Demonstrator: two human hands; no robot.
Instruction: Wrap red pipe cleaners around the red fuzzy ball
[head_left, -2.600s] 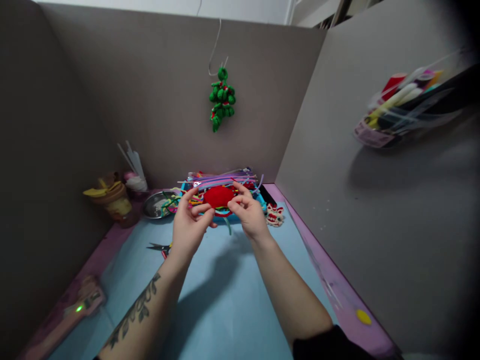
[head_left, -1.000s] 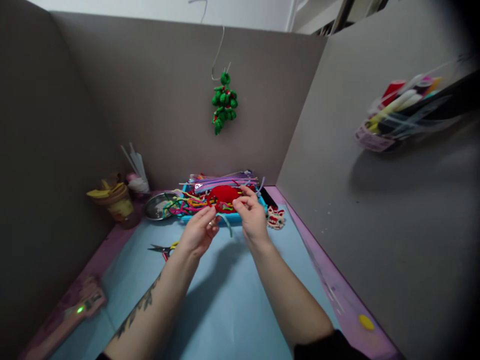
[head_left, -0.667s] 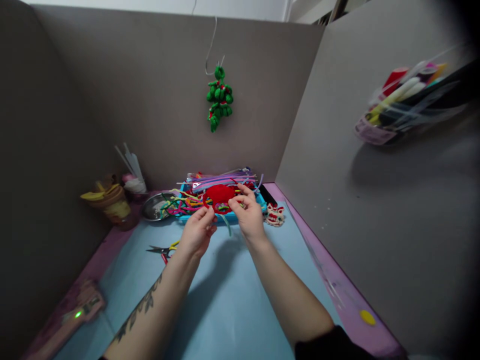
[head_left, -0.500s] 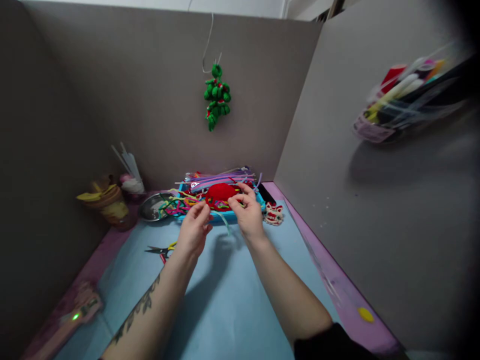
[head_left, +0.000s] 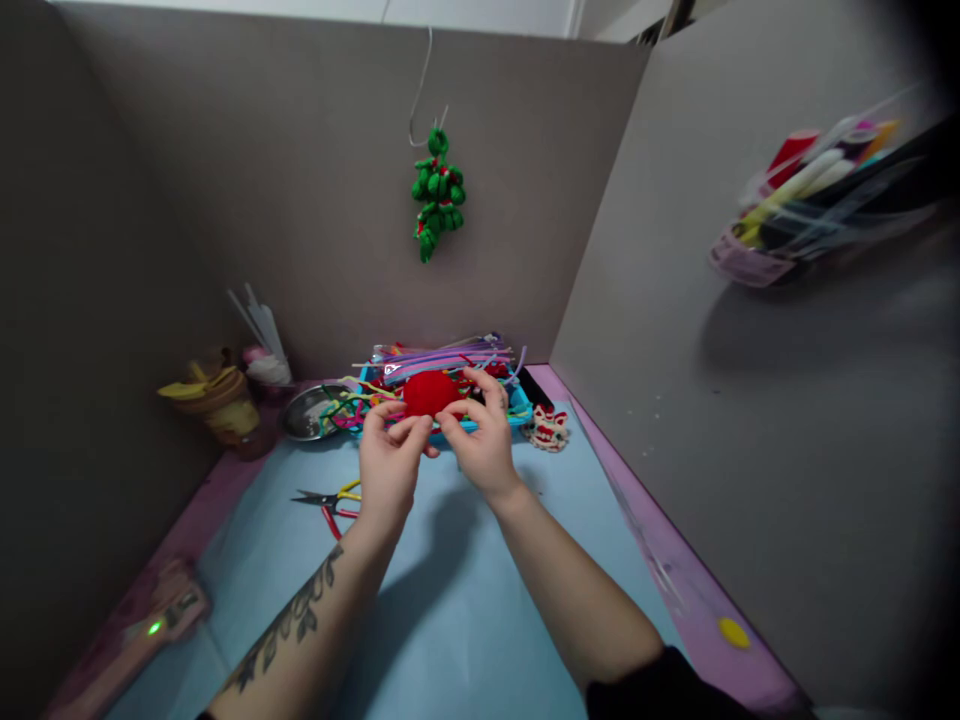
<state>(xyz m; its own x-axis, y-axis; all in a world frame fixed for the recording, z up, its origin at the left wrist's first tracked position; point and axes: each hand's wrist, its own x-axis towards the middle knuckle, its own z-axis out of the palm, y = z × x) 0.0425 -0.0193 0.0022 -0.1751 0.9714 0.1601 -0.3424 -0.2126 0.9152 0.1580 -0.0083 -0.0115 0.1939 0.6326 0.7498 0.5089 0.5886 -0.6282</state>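
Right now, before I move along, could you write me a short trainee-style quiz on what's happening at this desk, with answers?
1. Multiple choice: what colour is the rounded piece at the fingertips of the left hand and right hand?
a) white
b) red
c) purple

2. True or false: the scissors lie on the blue sheet.

3. Fill in: the small light glowing on the pink tool is ____.

Key: 1. b; 2. true; 3. green.
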